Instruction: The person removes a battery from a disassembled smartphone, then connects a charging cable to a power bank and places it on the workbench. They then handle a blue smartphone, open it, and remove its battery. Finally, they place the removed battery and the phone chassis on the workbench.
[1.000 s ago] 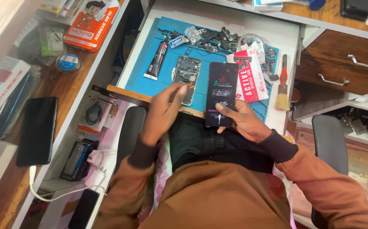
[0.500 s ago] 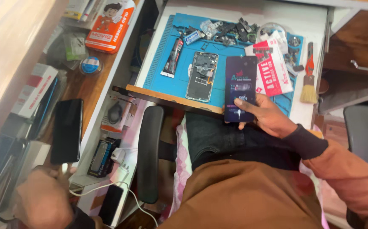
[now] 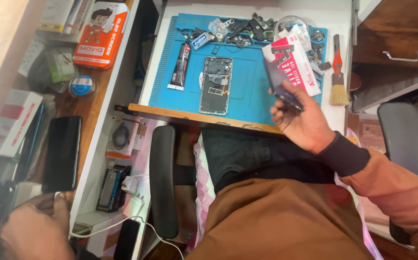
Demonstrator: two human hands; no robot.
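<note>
**Phone screen panel held over the blue mat**

Phone screen panel [image 3: 280,83], dark and thin, is tilted on edge in the right hand [image 3: 301,121], above the right part of the blue repair mat [image 3: 247,98]. The right grip is clamped on the panel's lower end, fingers curled around it, with the orange sleeve running back to the lower right.

Just left of it, an opened phone body [image 3: 216,85] lies flat on the mat, its inner frame facing up. A black glue tube [image 3: 179,68] lies further left on the mat, and a heap of small dark parts [image 3: 247,28] sits along the mat's far edge. A red and white packet [image 3: 293,65] lies behind the held panel, and a red-handled brush [image 3: 338,77] rests on the white worktop [image 3: 336,113] just right of the mat.

Well apart, at the lower left corner, the left hand [image 3: 35,231] is low beside the side shelf, its fingers near the bottom end of a black phone [image 3: 62,153] lying there; whether this grip is closed on anything I cannot tell. A white cable [image 3: 117,225] runs just beside that hand. An orange box [image 3: 100,33] lies on the shelf further up.
</note>
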